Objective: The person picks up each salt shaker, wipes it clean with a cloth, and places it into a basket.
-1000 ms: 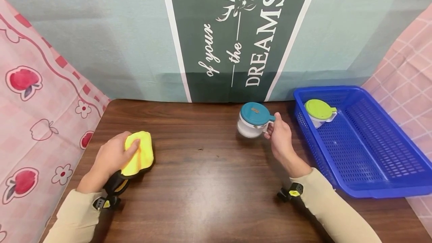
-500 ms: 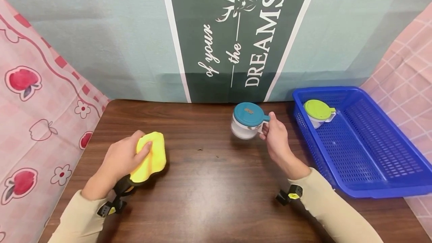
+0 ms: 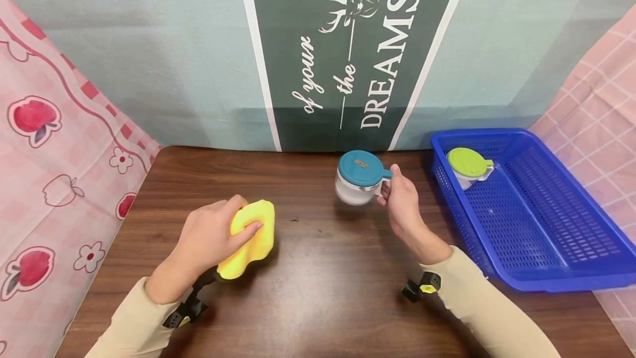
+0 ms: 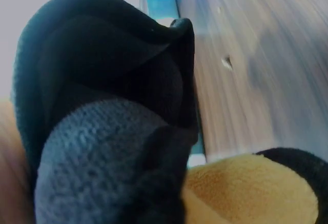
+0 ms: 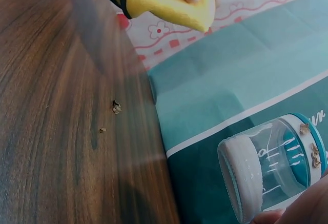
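My left hand (image 3: 206,236) grips a folded yellow cloth (image 3: 254,235), thumb on top, left of centre above the table; the left wrist view shows the cloth's dark side (image 4: 97,157) close up. By its handle my right hand (image 3: 404,203) holds a clear jar (image 3: 354,192) with a teal lid (image 3: 361,168). Brown bits stick to the lid and rim, and something white lies in the jar's bottom (image 5: 241,172). Cloth and jar are apart.
A blue basket (image 3: 477,225) at the right holds a green-lidded jar (image 3: 467,162) in its back left corner. Small brown bits (image 5: 117,107) lie on the wooden table (image 3: 308,291). Printed cloths hang behind and at both sides.
My left hand has moved right with the yellow cloth, nearer the jar. My right hand has shifted slightly left with the teal-lidded jar.
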### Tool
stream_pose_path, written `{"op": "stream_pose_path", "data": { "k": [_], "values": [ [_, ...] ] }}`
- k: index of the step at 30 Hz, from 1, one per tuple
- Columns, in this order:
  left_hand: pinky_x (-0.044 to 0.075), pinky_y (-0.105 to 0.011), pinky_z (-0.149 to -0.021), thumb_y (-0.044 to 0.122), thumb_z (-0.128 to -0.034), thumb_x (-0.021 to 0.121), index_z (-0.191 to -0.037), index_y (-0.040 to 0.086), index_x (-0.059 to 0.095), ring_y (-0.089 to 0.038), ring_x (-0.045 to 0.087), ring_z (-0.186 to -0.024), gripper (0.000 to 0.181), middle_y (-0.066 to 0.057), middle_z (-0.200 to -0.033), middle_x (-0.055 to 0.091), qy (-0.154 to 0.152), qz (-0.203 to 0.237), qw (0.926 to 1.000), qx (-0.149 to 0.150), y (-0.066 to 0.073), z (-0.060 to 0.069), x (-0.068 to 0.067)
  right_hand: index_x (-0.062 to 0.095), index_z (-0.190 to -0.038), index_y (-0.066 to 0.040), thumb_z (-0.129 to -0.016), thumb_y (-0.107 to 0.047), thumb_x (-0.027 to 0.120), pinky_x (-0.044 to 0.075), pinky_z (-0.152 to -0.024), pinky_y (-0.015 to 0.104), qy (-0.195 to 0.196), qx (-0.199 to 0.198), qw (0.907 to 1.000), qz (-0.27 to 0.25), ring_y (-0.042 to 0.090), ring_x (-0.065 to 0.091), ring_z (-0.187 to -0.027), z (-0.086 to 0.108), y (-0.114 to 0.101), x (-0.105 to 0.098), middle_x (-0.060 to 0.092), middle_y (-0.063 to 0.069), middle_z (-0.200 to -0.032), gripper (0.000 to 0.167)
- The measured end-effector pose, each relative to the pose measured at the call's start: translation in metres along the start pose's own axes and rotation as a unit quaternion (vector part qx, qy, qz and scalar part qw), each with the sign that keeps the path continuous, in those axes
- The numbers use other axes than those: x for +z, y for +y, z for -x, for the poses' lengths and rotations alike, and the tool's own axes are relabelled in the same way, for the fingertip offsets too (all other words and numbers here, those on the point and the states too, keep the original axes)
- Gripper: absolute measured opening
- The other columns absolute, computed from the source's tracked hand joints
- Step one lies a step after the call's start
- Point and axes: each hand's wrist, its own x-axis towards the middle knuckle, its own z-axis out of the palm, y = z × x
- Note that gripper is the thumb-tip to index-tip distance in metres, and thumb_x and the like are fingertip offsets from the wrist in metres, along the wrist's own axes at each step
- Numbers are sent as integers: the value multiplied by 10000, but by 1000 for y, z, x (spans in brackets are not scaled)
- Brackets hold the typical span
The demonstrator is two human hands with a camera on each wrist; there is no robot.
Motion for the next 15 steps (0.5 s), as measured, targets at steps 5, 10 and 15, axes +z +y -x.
{"op": "stream_pose_path", "data": {
  "k": [5, 10, 15],
  "values": [
    [278, -238, -434, 409, -832, 700, -891, 129, 576, -86, 350, -492, 312, 79, -596, 376, 135, 78, 9996, 217, 19, -10, 3, 377, -630, -142, -1117, -343, 342, 312, -560, 209, 10, -15, 10000, -40, 109, 295, -590, 1, 0, 3, 323, -41, -607, 528],
    [293, -234, -437, 372, -804, 744, -874, 139, 573, -89, 371, -500, 298, 78, -594, 372, 170, 240, 9988, 381, 36, -22, 9, 368, -637, -128, -1119, -332, 339, 315, -566, 220, -30, -10, 10000, -31, 117, 296, -597, 1, 1, 5, 320, -31, -617, 524],
    [324, -241, -455, 384, -813, 754, -866, 152, 573, -102, 418, -529, 299, 73, -602, 401, 220, 389, 9977, 515, 52, -32, 18, 364, -647, -130, -1119, -333, 336, 312, -571, 231, -35, 12, 10000, -9, 116, 295, -593, 2, 2, 7, 321, -31, -619, 515]
  ]
}}
